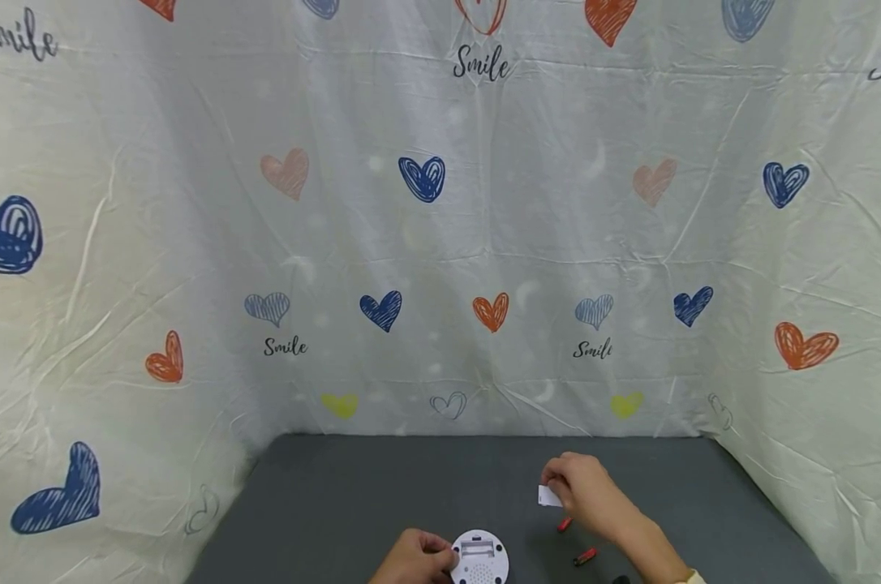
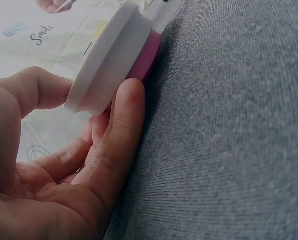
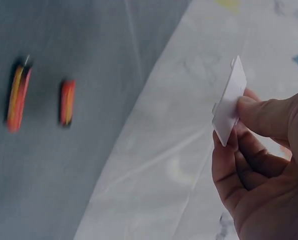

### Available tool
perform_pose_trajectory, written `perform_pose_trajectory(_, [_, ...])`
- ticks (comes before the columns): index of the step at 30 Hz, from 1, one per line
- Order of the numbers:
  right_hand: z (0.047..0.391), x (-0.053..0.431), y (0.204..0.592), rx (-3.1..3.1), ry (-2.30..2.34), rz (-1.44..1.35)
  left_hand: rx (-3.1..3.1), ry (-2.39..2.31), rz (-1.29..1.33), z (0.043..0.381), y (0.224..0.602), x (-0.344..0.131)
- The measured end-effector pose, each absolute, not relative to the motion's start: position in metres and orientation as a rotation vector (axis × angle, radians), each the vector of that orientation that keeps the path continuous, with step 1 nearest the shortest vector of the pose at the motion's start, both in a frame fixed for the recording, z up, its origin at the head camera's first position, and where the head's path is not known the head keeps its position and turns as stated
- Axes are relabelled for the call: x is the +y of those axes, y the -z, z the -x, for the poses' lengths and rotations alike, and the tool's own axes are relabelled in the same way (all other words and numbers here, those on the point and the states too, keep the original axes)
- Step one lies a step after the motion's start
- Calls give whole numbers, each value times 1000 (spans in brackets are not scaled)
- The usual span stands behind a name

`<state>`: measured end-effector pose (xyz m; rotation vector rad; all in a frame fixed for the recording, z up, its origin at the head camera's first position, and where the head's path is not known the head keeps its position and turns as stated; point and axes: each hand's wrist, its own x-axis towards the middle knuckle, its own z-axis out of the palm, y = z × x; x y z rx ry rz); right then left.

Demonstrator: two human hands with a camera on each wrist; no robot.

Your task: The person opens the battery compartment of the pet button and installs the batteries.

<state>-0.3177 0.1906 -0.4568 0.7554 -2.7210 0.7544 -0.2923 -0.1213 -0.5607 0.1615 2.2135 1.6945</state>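
Observation:
A round white battery-powered device (image 1: 480, 573) lies on the dark table with its battery compartment facing up and uncovered. Its underside, in the left wrist view, has a pink part (image 2: 146, 57) against the cloth. My left hand (image 1: 414, 558) pinches the device's left edge, thumb on top and a fingertip below. Raised over the table to the right, my right hand (image 1: 586, 496) holds a small white battery cover (image 3: 230, 102) between thumb and fingers. Small tabs stick out along the cover's edge. Two red batteries (image 1: 585, 556) (image 3: 67, 102) lie on the table below that hand.
A grey-black cloth (image 1: 367, 478) covers the table. Pale fabric (image 1: 484, 227) printed with hearts and "Smile" hangs behind it and on both sides. A black item (image 1: 620, 580) is partly cut off at the bottom edge, near the right forearm.

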Motion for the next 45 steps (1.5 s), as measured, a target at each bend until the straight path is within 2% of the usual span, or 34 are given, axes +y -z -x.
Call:
perform_pose_trajectory(7, [316,235,455,-2800,-750,-663,2213,-1684,-144,293,562,-121])
perform_pose_trajectory(18, [318,284,482,-2928,-758,-612,2210,-1676,-136,293,558,-120])
perform_pose_trajectory(36, [323,302,531,-3061,-881,-686,2184,-1682,-141,292,554,-120])
perform_pose_trajectory(45, [323,305,541,-3070,-816,-670,2199,-1678,-145,292,554,-121])
